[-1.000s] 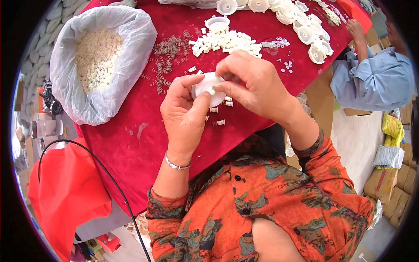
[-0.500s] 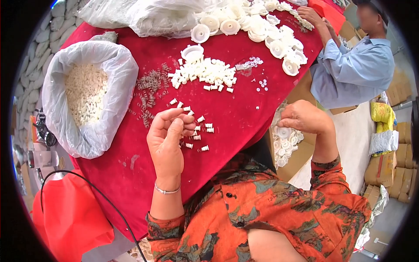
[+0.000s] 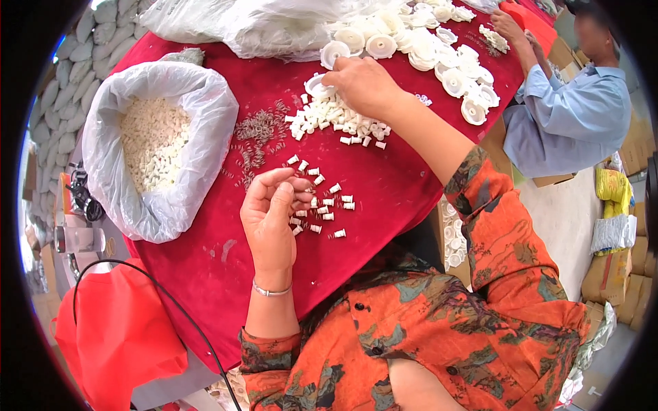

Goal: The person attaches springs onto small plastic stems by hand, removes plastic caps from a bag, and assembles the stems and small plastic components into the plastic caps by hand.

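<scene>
My right hand (image 3: 367, 85) reaches across the red table, with its fingers closed on the rim of a round white plastic cap (image 3: 315, 87). This cap rests at the edge of a pile of small white plastic spools (image 3: 319, 116). Nearer to me, my left hand (image 3: 271, 212) is curled, thumb against the fingers; anything in its grasp is hidden. Beside its fingertips lie several loose spools (image 3: 329, 202), some with a thin spring sticking out. Small metal springs (image 3: 260, 133) are scattered to the left of the pile.
At left stands a plastic-lined sack (image 3: 223, 103) of small off-white parts (image 3: 154, 144). More white caps (image 3: 380, 46) spread along the far edge beside a clear plastic bag (image 3: 240, 27). A box of caps (image 3: 454, 236) sits right of the table. A person in blue (image 3: 576, 116) works at far right.
My right hand has left the box of caps and moved up and left over the table to the cap by the pile. The left hand stays curled over the loose spools.
</scene>
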Action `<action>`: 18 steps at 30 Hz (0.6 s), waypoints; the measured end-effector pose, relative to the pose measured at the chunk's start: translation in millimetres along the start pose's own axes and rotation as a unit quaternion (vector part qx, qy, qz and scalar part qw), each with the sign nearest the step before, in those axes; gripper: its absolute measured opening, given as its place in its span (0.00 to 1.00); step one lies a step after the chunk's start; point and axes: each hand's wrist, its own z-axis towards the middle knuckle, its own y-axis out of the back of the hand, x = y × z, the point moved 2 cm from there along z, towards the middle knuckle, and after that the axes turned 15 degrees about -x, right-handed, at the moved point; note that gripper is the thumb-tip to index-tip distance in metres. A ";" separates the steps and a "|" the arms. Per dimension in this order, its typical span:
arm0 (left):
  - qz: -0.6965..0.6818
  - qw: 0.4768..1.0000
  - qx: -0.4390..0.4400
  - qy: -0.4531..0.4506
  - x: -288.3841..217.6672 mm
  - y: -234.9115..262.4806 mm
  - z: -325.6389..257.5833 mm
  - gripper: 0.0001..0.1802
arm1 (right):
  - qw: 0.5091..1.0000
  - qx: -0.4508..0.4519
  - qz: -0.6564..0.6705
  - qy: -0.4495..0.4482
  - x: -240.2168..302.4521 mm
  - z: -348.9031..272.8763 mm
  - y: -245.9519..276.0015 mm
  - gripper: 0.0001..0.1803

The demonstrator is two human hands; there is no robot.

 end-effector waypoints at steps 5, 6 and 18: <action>-0.004 0.998 -0.062 0.001 0.5 10.7 6.8 0.13 | 0.992 -0.087 0.095 0.012 27.5 0.3 33.4 0.05; -0.004 0.998 -0.068 0.014 0.1 9.1 7.2 0.15 | 0.984 -0.110 0.137 0.042 39.8 -5.7 40.3 0.06; 0.018 0.998 -0.036 0.055 -1.9 10.8 11.7 0.18 | 0.936 0.077 0.327 -0.108 83.5 -83.4 58.7 0.12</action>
